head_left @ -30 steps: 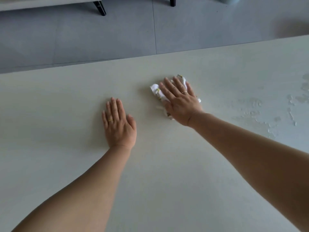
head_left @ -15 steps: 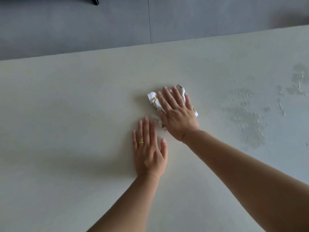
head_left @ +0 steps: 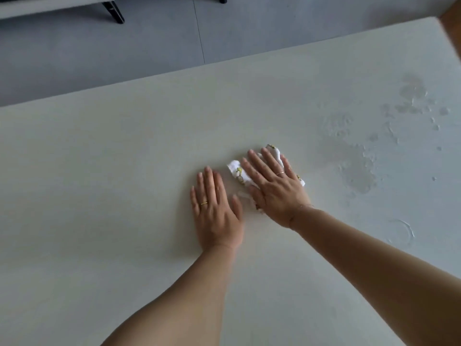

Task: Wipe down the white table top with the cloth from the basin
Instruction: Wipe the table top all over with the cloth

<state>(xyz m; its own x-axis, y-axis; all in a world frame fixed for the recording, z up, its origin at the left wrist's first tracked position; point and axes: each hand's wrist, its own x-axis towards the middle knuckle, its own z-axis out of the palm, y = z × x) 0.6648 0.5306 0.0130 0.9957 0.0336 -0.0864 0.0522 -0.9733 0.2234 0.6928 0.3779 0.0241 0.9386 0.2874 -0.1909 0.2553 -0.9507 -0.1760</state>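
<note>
While our right grip presses straight-fingered on the patterned cloth, middle of the white counter, left grip flat and empty just beside it, water smears to the right.

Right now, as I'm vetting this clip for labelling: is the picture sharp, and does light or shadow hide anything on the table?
Head view: soft, even light, no hard glare; the left hand casts only a faint shadow on the white table top; the right hand and the cloth under it look slightly blurred; the wet patches show as dull sheen.
</note>
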